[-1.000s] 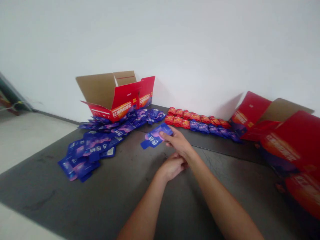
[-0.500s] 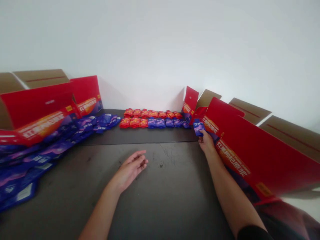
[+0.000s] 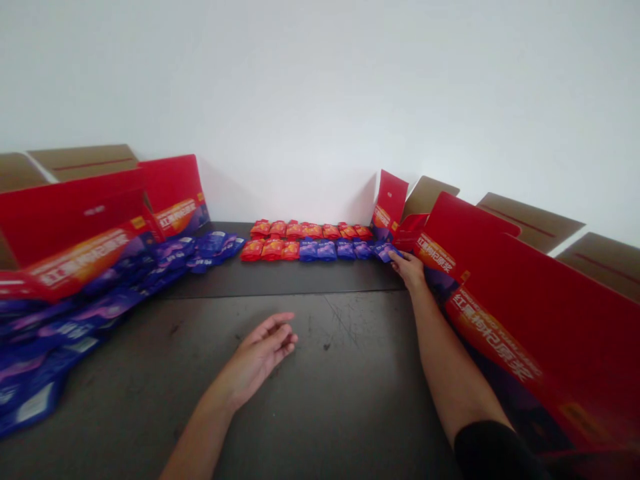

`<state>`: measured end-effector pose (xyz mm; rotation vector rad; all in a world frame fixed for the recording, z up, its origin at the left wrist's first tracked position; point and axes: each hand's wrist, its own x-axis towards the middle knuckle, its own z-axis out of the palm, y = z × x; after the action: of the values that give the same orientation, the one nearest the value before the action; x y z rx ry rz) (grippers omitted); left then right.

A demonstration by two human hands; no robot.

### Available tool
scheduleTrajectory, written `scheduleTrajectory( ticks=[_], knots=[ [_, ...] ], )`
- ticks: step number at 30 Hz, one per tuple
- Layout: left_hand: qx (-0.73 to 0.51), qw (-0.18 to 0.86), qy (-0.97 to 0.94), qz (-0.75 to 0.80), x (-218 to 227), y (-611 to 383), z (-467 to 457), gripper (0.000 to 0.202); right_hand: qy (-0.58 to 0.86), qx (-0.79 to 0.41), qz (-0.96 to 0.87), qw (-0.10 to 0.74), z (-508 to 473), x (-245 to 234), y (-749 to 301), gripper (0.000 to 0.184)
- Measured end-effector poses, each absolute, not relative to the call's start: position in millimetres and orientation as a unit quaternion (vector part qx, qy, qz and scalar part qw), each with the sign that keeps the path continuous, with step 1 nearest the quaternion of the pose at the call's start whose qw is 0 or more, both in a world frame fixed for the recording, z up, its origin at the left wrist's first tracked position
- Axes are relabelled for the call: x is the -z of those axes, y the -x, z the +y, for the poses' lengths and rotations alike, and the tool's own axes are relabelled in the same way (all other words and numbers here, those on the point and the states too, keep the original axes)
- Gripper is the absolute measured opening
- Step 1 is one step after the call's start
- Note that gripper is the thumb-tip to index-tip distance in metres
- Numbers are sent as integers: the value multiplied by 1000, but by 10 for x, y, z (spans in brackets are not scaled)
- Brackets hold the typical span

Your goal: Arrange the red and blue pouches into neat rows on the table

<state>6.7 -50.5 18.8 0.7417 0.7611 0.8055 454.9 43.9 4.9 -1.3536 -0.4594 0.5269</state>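
My right hand (image 3: 407,270) is at the far right end of a row of blue sachets (image 3: 330,251), with its fingers on the last blue sachet (image 3: 385,252), which lies almost flat. Behind that row runs a line of red sachets (image 3: 305,231), and a shorter red stretch (image 3: 265,250) continues the front row. My left hand (image 3: 263,353) rests open and palm-side down on the dark table (image 3: 345,393), touching nothing else. A loose heap of blue sachets (image 3: 100,300) spreads along the left.
Large red printed cartons with brown cardboard flaps stand at the left (image 3: 85,227) and right (image 3: 530,313) of the table, the right one close beside my right forearm. A white wall (image 3: 320,100) rises behind the rows.
My right hand has lowered the blue sachet from upright to nearly flat at the end of the blue row. My left hand has barely moved.
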Motion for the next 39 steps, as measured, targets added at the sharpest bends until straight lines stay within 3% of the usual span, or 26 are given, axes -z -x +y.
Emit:
scheduleTrajectory(
  ticks=[16,24,31,39],
  knots=[
    [-369,773,-334,393,-212,-100,-508,39,638,-212,-218,708,809,126,-4780,31],
    [-361,771,-340,400,-195,-85,-503,39,683,-160,-218,679,911,194,-4826,45],
    [-357,769,-351,397,-201,-85,-502,39,799,-28,-303,518,822,150,-4735,45],
    [-356,768,-358,394,-190,-75,-508,39,825,102,-375,410,766,102,-4672,46]
  ],
)
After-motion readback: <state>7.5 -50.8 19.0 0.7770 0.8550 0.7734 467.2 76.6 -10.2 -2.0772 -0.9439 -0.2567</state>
